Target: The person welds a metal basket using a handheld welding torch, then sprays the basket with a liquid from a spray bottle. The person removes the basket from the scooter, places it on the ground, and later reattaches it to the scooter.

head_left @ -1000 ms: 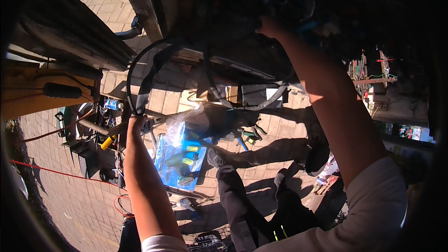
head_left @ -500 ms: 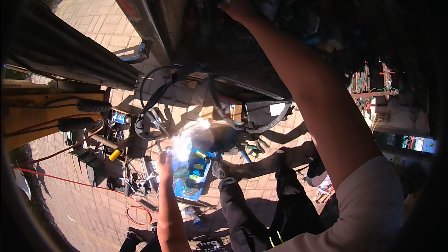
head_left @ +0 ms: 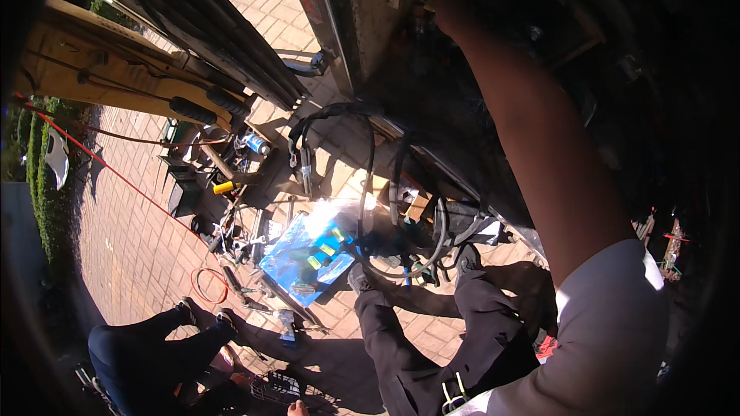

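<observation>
My right arm stretches up into a dark space, where my right hand [head_left: 449, 14] is among shadowed items. Its fingers are lost in the dark, so what it touches cannot be made out. At the lower edge only a small tip of what looks like my left hand [head_left: 297, 408] shows, its fingers cut off by the frame. Below my right arm hang thick black cables [head_left: 370, 177], looped beside a dark metal edge. On the paving lies a blue sheet [head_left: 308, 285], glaring in the sun, with several green and yellow items [head_left: 325, 250] on it.
A hammer with a yellow end [head_left: 223, 187], a blue can [head_left: 256, 144] and scattered tools lie on the left. A blue cordless drill [head_left: 287, 325] rests on the paving. A red hose [head_left: 100, 158] crosses the left side. Another person's dark trousers [head_left: 146, 354] show at lower left.
My left hand has dropped from above the blue sheet to the lower edge. My right hand stays in the dark space. The whole view has turned and shifted.
</observation>
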Tool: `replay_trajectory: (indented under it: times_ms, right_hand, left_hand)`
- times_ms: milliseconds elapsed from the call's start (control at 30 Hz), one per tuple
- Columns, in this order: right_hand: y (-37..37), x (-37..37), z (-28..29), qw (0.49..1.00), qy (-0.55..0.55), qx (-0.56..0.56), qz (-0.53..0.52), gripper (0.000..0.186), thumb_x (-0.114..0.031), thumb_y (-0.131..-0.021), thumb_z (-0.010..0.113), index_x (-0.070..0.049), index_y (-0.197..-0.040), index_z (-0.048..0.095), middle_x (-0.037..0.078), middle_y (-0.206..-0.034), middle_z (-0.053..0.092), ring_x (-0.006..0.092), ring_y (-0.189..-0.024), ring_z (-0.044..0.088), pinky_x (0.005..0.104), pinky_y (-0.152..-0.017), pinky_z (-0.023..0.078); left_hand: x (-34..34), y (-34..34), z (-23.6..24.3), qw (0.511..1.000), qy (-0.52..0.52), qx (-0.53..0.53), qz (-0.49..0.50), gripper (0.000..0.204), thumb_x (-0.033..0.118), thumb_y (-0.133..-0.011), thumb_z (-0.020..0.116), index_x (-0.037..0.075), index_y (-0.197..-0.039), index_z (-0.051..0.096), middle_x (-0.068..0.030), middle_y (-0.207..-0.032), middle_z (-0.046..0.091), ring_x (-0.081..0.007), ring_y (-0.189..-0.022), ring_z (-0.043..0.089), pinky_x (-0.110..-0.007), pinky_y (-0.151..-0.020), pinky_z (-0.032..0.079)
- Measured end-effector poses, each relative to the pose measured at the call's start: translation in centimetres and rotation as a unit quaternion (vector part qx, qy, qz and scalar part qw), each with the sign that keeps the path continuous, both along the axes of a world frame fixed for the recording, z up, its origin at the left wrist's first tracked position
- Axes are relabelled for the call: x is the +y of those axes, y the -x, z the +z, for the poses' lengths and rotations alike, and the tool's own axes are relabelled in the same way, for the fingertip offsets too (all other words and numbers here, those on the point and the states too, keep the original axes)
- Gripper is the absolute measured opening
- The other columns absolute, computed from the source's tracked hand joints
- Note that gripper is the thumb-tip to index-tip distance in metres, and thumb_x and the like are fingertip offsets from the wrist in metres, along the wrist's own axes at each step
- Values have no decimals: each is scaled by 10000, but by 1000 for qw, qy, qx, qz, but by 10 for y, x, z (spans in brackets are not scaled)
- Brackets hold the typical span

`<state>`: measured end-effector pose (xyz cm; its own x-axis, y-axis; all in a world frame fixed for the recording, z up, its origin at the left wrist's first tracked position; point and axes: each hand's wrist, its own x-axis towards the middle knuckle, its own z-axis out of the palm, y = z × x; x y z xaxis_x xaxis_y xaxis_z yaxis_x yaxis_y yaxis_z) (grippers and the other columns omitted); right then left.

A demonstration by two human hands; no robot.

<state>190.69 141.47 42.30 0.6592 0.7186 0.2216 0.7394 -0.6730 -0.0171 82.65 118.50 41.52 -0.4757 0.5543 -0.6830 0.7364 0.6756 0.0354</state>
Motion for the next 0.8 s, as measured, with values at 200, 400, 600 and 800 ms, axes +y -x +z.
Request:
replay_trajectory:
  times_ms: [200,400,600,800]
  right_hand:
    - [21,-84,-56,997,-25,68,-22,534,-314,-919,607,-86,-1383,471,177,-1302,556,404,-1222,505,522,-971,462]
    - [162,-411,-135,897,170,405,52,479,-226,-838,699,10,-1238,579,247,-1222,598,382,-1170,561,436,-947,475]
    - [298,-730,0,682,573,451,-55,424,-329,-792,700,-2,-1061,688,250,-1095,673,382,-1092,626,402,-932,484]
    - [349,-701,36,761,534,367,-33,355,-235,-776,699,49,-989,686,221,-931,709,336,-917,685,397,-840,524]
  left_hand:
    - [-288,-66,91,987,111,39,107,350,261,-875,663,-59,-1017,675,-113,-915,700,-245,-745,663,-357,-666,511]
    - [-415,-156,142,949,188,-144,210,502,310,-908,666,-80,-1218,603,-166,-1139,676,-279,-1053,627,-376,-927,471]
    - [-455,-150,132,907,69,-137,393,411,265,-933,619,-66,-1176,616,-133,-1009,696,-198,-923,645,-321,-813,502]
    - [-494,-101,88,876,47,-244,414,279,227,-914,614,-31,-988,689,-91,-905,699,-168,-845,632,-316,-772,490]
